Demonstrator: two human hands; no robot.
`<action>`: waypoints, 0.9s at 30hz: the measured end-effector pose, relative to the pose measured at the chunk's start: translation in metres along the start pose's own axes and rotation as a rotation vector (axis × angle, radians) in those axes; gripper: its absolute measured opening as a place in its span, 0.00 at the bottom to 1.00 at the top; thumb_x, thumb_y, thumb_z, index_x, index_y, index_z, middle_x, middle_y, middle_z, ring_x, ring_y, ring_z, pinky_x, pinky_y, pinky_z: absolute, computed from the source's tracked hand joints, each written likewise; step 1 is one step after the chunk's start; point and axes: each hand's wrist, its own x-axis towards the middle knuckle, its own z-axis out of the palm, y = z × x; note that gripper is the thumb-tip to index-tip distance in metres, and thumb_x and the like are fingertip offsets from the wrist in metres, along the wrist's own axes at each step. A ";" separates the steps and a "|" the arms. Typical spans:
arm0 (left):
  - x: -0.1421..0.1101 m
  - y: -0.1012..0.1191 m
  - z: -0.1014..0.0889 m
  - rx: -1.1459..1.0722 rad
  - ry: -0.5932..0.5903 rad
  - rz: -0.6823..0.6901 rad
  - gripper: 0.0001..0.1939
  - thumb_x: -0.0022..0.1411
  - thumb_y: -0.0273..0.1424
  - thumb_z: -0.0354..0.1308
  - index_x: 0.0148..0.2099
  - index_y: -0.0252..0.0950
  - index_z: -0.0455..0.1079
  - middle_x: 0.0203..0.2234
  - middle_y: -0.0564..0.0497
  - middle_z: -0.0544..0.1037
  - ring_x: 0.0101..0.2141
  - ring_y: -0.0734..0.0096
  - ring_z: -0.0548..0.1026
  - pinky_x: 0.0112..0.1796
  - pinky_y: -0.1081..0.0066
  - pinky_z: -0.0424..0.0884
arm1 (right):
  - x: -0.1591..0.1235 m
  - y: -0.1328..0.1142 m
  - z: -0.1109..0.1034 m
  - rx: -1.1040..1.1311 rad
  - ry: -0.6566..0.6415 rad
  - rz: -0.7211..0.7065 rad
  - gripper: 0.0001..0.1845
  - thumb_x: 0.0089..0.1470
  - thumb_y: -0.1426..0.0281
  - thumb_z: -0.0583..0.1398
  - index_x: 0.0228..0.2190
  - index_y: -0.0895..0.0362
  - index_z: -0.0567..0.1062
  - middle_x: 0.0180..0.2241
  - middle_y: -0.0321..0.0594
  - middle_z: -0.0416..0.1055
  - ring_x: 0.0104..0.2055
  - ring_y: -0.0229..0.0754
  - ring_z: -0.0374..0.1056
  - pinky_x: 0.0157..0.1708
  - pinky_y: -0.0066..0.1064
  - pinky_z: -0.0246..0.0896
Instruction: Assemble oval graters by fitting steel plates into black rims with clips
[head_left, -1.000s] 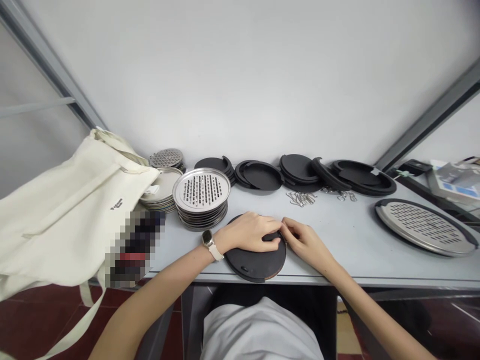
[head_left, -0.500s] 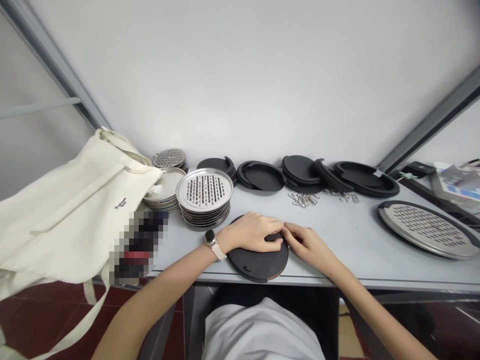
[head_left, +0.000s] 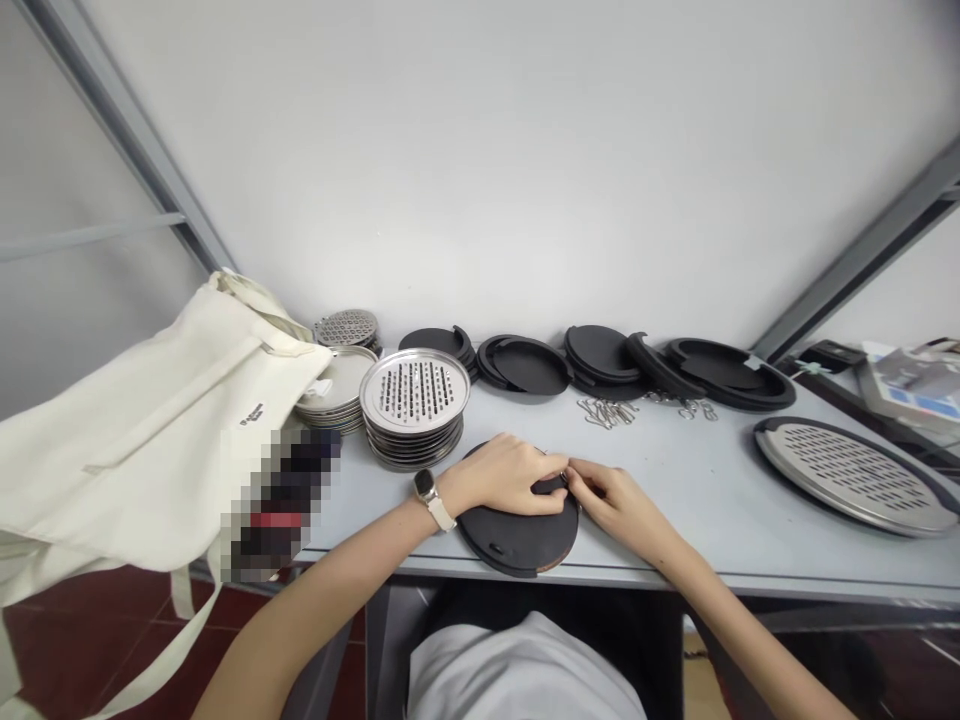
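A round black plastic disc lies flat near the table's front edge, with a small slot and a brownish patch on its rim. My left hand, wearing a watch, rests across its top with the fingers curled around the far right edge. At that same edge my right hand is closed, thumb and forefinger pinched together against the left fingertips. A tiny glint of metal shows between them; what the right fingers pinch is mostly hidden.
Behind the disc stand a stack of perforated metal grater plates, black round parts and loose metal hooks. A grater plate with black rim lies at right. A cream bag covers the left end of the table.
The view has shifted slightly, so everything sits a little lower in the picture. Both hands stay at the disc's edge, with only small finger movement; a metallic glint now shows between them.
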 end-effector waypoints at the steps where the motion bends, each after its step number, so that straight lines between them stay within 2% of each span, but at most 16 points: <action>1: 0.000 0.000 0.000 0.006 0.001 0.004 0.10 0.60 0.39 0.54 0.35 0.38 0.65 0.23 0.53 0.75 0.24 0.68 0.73 0.25 0.71 0.57 | 0.000 0.001 0.000 -0.003 0.004 -0.004 0.18 0.62 0.63 0.47 0.23 0.56 0.63 0.20 0.32 0.62 0.23 0.37 0.57 0.25 0.27 0.53; 13: 0.000 -0.005 0.001 0.002 0.023 0.068 0.10 0.59 0.39 0.54 0.33 0.38 0.64 0.22 0.54 0.74 0.25 0.70 0.73 0.25 0.72 0.57 | -0.001 -0.001 0.001 -0.011 0.006 -0.023 0.18 0.62 0.64 0.47 0.21 0.55 0.61 0.20 0.34 0.62 0.24 0.38 0.58 0.25 0.28 0.52; 22: -0.002 -0.007 0.001 0.120 0.056 0.081 0.11 0.66 0.38 0.49 0.36 0.37 0.63 0.27 0.52 0.75 0.27 0.69 0.73 0.27 0.71 0.60 | 0.000 0.005 0.005 -0.037 0.016 -0.031 0.19 0.62 0.64 0.47 0.22 0.56 0.63 0.20 0.34 0.64 0.23 0.38 0.59 0.24 0.27 0.54; 25: 0.001 0.003 -0.008 0.216 0.122 0.118 0.09 0.68 0.33 0.46 0.39 0.36 0.64 0.33 0.51 0.74 0.28 0.73 0.72 0.26 0.71 0.60 | 0.002 0.007 0.007 -0.070 0.049 -0.051 0.19 0.62 0.66 0.48 0.22 0.56 0.68 0.20 0.36 0.68 0.23 0.39 0.62 0.24 0.27 0.57; 27: 0.007 0.023 -0.012 0.285 0.158 0.248 0.09 0.68 0.28 0.44 0.44 0.36 0.65 0.38 0.51 0.73 0.28 0.75 0.72 0.25 0.71 0.61 | 0.004 0.008 0.006 -0.082 0.081 -0.063 0.18 0.60 0.67 0.49 0.24 0.57 0.72 0.23 0.39 0.72 0.25 0.42 0.66 0.26 0.29 0.61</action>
